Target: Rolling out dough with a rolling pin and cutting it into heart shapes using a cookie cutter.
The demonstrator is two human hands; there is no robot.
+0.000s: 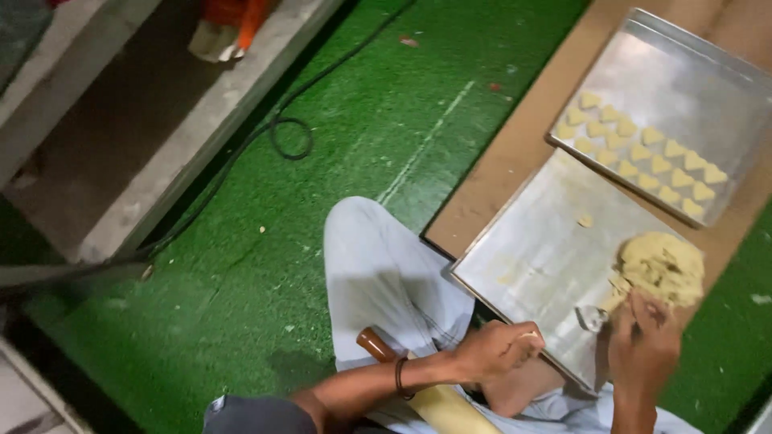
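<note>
Right hand (643, 341) pinching at the dough slab (661, 267) on the near tray (531, 249), left hand (494, 351) clenched at the tray's edge; risk: thin dough tears if lifted fast, cutter (593, 318) could slide off.

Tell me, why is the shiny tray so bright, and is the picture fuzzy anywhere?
In the head view, the upper baking tray throws back soft white glare from overhead light; the nearer tray looks duller, the right hand on the dough and the left hand look slightly blurred, and the green mat darkens with shadow toward the bottom left.
</note>
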